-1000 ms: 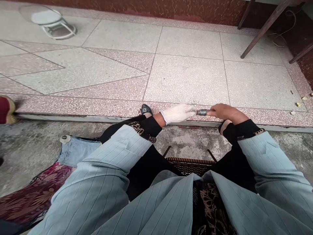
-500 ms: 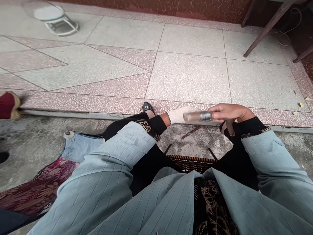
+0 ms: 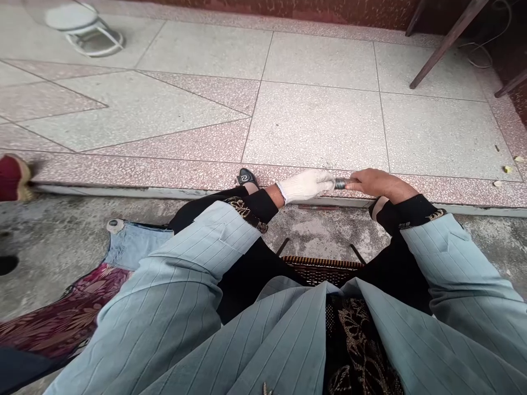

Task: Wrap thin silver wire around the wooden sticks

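Note:
My left hand (image 3: 308,185), in a white knit glove, is closed around the left end of a wire-wrapped wooden stick (image 3: 340,184). At the stick's other end, my bare right hand (image 3: 377,182) grips it with the fingers wrapped over. Between the hands shows only a short stretch with silvery wire wound round it; the rest is hidden by glove and fingers. Both hands are above the edge of the tiled step (image 3: 197,173). Under them, on the concrete, lies a thin reddish strip (image 3: 317,208), mostly hidden.
Below me is a woven seat (image 3: 323,269). Denim and red patterned cloth (image 3: 138,241) lies to my left, and another person's red shoe (image 3: 10,176) stands on the step's left edge. Farther back are a white stool (image 3: 94,38) and a wooden table leg (image 3: 448,44).
Half a second ago the stick's wooden left end was exposed in front of the glove, blurred. Now the gloved hand covers that end, and the right hand has turned over it.

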### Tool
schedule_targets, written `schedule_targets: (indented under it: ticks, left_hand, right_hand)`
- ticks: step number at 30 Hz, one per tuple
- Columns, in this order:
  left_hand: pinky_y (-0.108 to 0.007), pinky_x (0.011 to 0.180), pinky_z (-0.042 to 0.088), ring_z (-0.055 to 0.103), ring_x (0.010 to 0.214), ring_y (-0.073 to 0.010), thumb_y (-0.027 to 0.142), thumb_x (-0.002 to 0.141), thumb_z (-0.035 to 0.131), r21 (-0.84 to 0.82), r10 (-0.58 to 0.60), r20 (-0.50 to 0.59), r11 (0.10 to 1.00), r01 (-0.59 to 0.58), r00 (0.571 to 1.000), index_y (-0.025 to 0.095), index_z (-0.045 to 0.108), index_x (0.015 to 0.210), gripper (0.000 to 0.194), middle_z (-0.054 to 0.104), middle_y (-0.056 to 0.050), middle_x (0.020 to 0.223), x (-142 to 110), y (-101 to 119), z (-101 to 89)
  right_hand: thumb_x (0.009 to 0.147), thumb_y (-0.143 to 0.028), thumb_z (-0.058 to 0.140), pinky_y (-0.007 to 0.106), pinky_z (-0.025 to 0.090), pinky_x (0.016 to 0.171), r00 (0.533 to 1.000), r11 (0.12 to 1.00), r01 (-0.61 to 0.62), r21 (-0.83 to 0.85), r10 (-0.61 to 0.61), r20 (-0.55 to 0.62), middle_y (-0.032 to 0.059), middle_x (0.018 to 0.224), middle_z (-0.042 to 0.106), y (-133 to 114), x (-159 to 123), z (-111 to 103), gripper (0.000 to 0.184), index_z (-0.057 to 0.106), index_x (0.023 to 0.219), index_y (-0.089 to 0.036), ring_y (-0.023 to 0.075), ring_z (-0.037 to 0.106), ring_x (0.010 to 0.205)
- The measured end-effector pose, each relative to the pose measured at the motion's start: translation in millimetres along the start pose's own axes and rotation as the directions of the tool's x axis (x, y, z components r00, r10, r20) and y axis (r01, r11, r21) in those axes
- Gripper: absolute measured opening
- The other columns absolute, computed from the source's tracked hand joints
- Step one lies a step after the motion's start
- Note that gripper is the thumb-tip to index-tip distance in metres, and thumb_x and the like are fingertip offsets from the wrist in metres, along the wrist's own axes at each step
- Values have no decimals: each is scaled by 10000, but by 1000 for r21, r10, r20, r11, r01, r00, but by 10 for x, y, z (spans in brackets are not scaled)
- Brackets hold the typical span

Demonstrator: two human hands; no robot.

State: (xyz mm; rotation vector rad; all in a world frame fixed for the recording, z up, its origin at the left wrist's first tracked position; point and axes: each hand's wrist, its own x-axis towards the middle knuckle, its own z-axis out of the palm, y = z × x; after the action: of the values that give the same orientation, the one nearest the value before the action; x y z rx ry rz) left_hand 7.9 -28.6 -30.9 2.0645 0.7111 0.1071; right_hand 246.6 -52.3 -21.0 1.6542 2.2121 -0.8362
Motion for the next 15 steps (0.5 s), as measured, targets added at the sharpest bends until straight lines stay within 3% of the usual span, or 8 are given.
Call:
schedule_targets:
  ticks: [4, 8, 11, 15]
  left_hand:
    - [-210, 510, 349, 426, 525, -69, 421, 963, 426, -302, -34, 13, 953, 36, 999, 162, 573, 888, 307, 493, 21, 666, -4, -24, 41]
    - [-199, 476, 344, 408, 497, -66, 411, 960, 454, -405, 7, 99, 914, 34, 995, 172, 568, 909, 270, 464, 29, 636, 8, -49, 113]
    - [-201, 466, 330, 398, 488, -68, 433, 967, 436, -408, -4, 134, 911, 59, 991, 168, 574, 924, 302, 463, 28, 629, 20, -31, 131]
    - [-224, 538, 367, 450, 560, -87, 403, 947, 453, -209, -37, 45, 977, 45, 998, 155, 602, 905, 292, 534, 3, 685, 29, 16, 42]
  right_hand:
    - [944, -559, 477, 338, 335, 627, 963, 993, -98, 59, 110, -248, 126, 888, 640, 19, 45, -9, 422, 650, 1007, -180, 229, 539, 765]
    - [940, -496, 512, 311, 351, 603, 937, 939, -24, 344, 142, -321, 69, 769, 582, -35, -32, -81, 338, 608, 949, -172, 173, 493, 664]
    - [973, -454, 461, 278, 350, 559, 954, 793, 135, 594, 59, -294, 11, 677, 499, -137, -162, -170, 282, 518, 893, -190, 123, 418, 565]
    - [982, -484, 454, 260, 347, 572, 957, 732, 278, 621, -156, -245, -14, 628, 448, -251, -346, -281, 342, 474, 795, -199, 105, 386, 555]
